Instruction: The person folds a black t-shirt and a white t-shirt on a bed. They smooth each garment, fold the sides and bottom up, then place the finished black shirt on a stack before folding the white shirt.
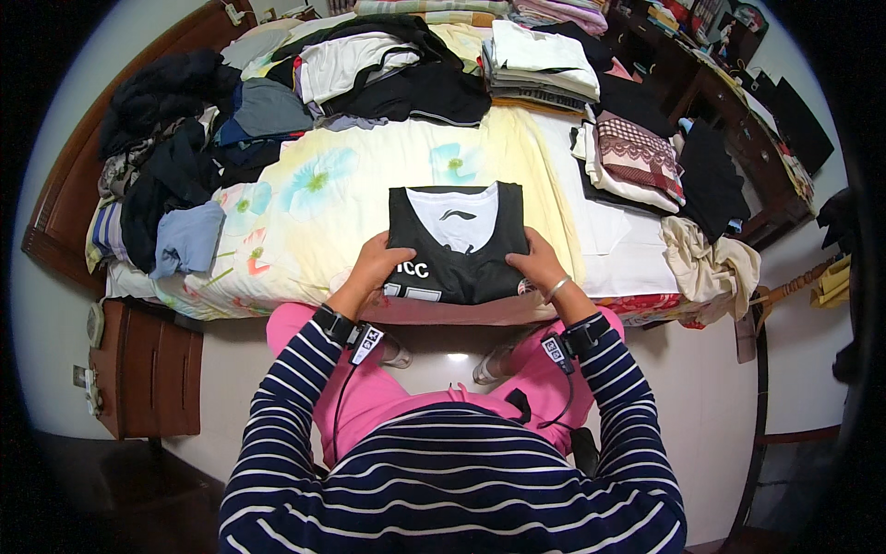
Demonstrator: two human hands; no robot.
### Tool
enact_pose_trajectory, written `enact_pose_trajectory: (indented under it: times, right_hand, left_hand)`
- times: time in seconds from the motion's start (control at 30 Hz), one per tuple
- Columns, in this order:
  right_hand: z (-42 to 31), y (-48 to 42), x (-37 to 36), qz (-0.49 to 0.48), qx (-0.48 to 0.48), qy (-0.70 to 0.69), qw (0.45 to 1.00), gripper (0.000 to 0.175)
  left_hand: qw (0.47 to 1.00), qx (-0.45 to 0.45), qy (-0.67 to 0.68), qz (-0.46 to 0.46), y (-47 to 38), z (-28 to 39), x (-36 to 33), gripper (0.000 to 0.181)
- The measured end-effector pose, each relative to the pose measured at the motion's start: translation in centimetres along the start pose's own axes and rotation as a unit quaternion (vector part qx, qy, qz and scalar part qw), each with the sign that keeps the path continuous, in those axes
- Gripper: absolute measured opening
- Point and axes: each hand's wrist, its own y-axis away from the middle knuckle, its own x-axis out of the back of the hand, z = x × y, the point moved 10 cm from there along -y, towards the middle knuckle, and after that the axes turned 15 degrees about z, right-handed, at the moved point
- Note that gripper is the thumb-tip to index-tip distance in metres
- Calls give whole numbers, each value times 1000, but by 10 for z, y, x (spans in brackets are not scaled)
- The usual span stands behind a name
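A black sleeveless sports jersey (457, 270) lies folded into a compact rectangle at the near edge of the bed. Its white inner back shows through the V-shaped neckline, and white printing marks the front. My left hand (377, 263) grips the jersey's left side, thumb on top. On the opposite side my right hand (540, 263) holds it the same way, with a bangle at the wrist. The fingers of both hands are partly hidden beneath the fabric. Under the jersey is a pale yellow bed sheet (360, 221) with blue flowers.
Loose dark clothes (173, 166) and a light blue garment (187, 239) lie at the left. A stack of folded shirts (543, 69) stands at the back, with folded patterned clothing (640, 156) at the right. Crumpled beige cloth (713, 263) hangs over the bed's right edge. A wooden nightstand (149, 374) stands at lower left.
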Motion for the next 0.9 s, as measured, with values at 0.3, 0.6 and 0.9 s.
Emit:
enact_pose_trajectory:
  times: [0.3,0.6,0.9]
  right_hand:
    - [-111,41,-49,-49,204,132,969,82]
    - [-33,21,-46,-48,56,61,995,97]
    - [-61,-15,11,-68,-88,-243,964,75]
  left_hand:
    - [972,-145,-182,-15,7,19,-86,86]
    - [974,-74,-84,-198,28,-2,-132,91]
    - [827,-403,-388,54,-84,64,-58,76]
